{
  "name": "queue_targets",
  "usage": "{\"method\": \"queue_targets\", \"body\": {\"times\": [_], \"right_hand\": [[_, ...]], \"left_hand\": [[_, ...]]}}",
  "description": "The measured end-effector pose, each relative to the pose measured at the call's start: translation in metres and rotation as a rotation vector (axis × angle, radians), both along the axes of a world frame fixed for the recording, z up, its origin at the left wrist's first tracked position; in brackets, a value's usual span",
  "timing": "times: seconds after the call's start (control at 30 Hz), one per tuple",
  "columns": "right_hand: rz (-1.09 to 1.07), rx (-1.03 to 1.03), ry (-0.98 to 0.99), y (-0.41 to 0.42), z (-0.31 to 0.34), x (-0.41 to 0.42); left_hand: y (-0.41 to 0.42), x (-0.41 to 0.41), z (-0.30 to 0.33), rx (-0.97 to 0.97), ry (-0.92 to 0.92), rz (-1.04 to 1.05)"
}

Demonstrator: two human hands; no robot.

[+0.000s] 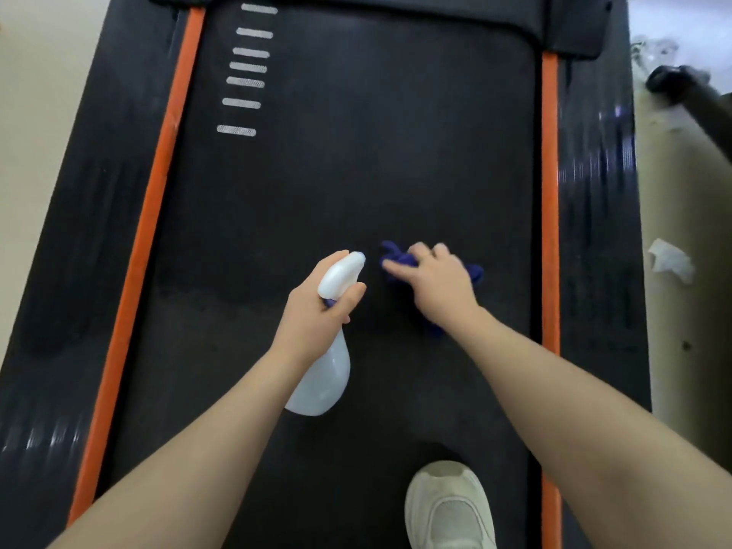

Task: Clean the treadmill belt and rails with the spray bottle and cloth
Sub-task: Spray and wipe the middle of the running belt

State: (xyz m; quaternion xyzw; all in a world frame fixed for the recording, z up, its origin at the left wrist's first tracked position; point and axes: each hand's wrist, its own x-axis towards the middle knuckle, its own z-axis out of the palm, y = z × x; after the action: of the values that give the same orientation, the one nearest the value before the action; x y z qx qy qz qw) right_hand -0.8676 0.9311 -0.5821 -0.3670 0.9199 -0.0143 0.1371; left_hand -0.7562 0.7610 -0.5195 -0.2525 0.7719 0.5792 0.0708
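The black treadmill belt (pixel 348 160) fills the view, with an orange strip and a black side rail on the left (pixel 99 200) and on the right (pixel 594 200). My left hand (pixel 317 311) grips the neck of a white spray bottle (pixel 328 374), whose nozzle points away from me over the belt. My right hand (pixel 435 287) presses down flat on a crumpled dark blue cloth (pixel 396 257) on the middle of the belt, just right of the nozzle. Most of the cloth is hidden under my hand.
My pale sneaker (pixel 449 509) stands on the belt at the bottom. White dash marks (pixel 245 83) run along the belt's far left. The motor cover (pixel 396 5) closes the far end. A crumpled white scrap (pixel 669 263) and a dark handle (pixel 681 89) lie off the right side.
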Motion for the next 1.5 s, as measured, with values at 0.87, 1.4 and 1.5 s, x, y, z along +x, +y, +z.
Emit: {"method": "queue_targets", "body": {"times": [0.87,1.4,1.5], "right_hand": [[-0.475,-0.168,0.044,0.022,-0.017,0.02],[-0.259,-0.206,0.085,0.058,-0.023,0.058],[0.02,-0.167,0.166,0.083,-0.024,0.045]], "left_hand": [[0.007,0.007,-0.013,-0.086,-0.073,0.008],[0.022,-0.012,-0.014,-0.055,-0.137,-0.087],[0.023,-0.017,-0.011,-0.038,-0.094,-0.08]]}}
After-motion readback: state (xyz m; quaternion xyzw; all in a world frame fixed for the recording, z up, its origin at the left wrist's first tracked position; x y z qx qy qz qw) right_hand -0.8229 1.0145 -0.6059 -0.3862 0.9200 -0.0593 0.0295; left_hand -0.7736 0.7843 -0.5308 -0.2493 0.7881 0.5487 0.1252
